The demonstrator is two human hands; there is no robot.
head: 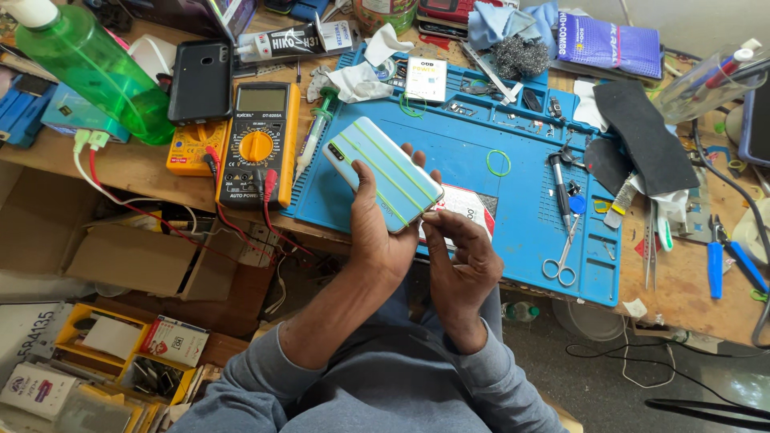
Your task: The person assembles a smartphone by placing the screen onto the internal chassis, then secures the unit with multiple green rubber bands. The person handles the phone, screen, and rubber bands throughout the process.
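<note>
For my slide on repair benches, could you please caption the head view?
Left hand holds a pale phone banded with green rubber bands over a blue mat; right hand touches its lower corner.
</note>
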